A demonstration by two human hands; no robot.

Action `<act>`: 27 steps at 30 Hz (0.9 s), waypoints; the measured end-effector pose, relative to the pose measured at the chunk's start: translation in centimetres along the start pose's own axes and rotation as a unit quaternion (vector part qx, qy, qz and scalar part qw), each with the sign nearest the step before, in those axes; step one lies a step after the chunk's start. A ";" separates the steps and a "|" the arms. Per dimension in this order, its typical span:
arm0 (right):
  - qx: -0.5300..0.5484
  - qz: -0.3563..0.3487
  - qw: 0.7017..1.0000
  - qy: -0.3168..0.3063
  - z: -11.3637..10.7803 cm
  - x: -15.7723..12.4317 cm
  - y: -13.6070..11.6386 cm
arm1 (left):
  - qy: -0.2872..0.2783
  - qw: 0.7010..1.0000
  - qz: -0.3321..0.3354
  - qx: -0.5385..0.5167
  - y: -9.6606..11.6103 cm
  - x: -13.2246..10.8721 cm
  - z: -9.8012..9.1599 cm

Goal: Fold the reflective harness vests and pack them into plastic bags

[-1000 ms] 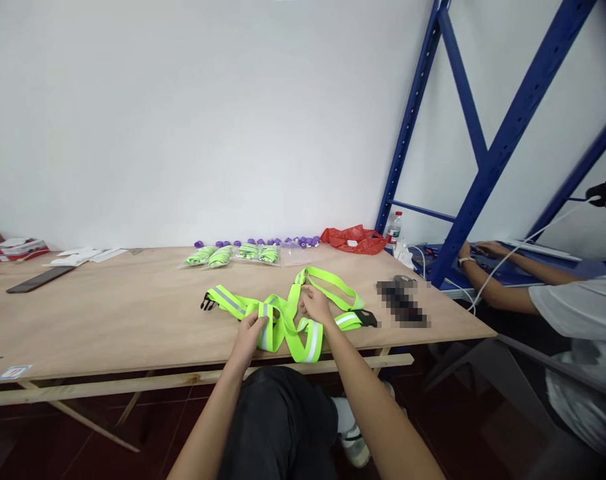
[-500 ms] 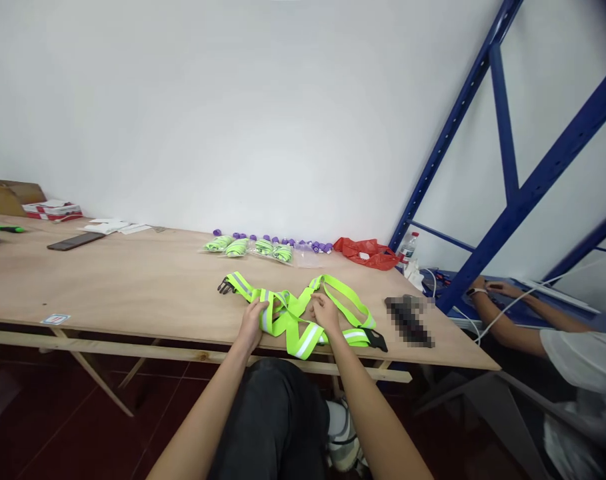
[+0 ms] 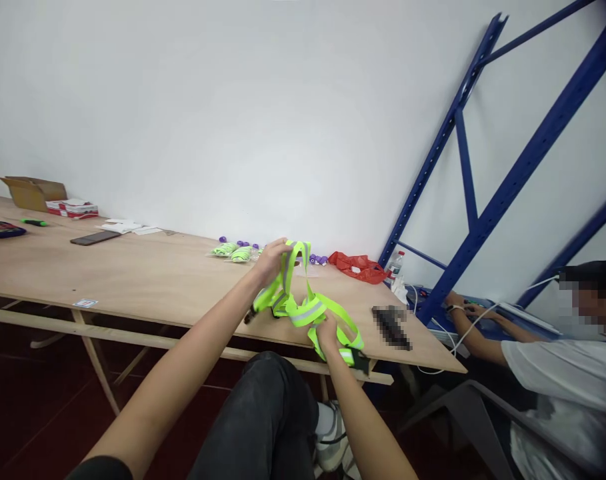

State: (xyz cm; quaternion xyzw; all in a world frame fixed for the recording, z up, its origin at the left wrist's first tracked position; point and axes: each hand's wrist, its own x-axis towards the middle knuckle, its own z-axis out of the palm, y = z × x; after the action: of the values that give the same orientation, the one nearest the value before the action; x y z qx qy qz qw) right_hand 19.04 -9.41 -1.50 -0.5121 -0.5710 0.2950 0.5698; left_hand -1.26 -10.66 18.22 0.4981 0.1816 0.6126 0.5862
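Observation:
A neon-yellow reflective strap harness (image 3: 307, 311) with grey stripes hangs and lies in loops at the table's front edge. My left hand (image 3: 273, 261) is closed on one strap and holds a loop of it raised above the table. Lower and to the right, my right hand (image 3: 327, 335) is closed round another part of the harness; its fingertips are partly hidden by the webbing. A black buckle (image 3: 361, 362) hangs by the table edge, right of my right hand. At the harness's left end, a dark buckle part (image 3: 250, 315) looks blurred.
Bagged neon straps (image 3: 241, 254) and purple rolls (image 3: 319, 260) lie near the wall, with a red plastic bag (image 3: 357, 267) beside them. A blurred-out dark object (image 3: 393, 328) lies to the right. Blue rack posts (image 3: 433, 160) and a seated person (image 3: 557, 360) are further right.
My left hand has risen and moved slightly right, lifting part of the harness off the table. My right hand has moved lower, now gripping the webbing. The view has shifted.

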 end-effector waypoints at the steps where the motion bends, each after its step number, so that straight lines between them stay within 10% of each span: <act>1: 0.010 -0.006 1.000 0.022 -0.1 -0.6 -0.6 | -0.017 1.000 -0.006 -0.004 1.0 0.1 0.7; 7: 0.098 -0.128 0.983 0.088 -2.5 -1.8 -9.0 | -0.096 0.993 -0.029 -0.060 6.2 0.5 4.1; 16: 0.135 -0.327 0.933 -0.064 -4.0 -0.1 -23.3 | -0.302 0.948 -0.026 0.099 8.9 -0.6 8.2; 21: 0.120 -0.388 0.882 0.238 -4.3 -5.2 -22.2 | -0.280 0.954 0.003 0.111 8.6 -0.6 8.3; 24: 0.022 -0.252 0.967 0.009 -4.0 -8.3 -19.1 | -0.293 0.950 -0.008 0.110 8.4 -0.6 8.3; 27: -0.010 -0.119 0.987 -0.112 -3.1 -9.8 -16.1 | -0.317 0.941 -0.016 0.118 7.8 -0.5 8.5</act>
State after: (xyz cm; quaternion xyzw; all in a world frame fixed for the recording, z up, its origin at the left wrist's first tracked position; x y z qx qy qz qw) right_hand 16.32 -24.08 10.46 -0.4099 -0.6907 0.2749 0.5285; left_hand 1.47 -16.09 28.01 0.7292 0.0657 0.3875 0.5602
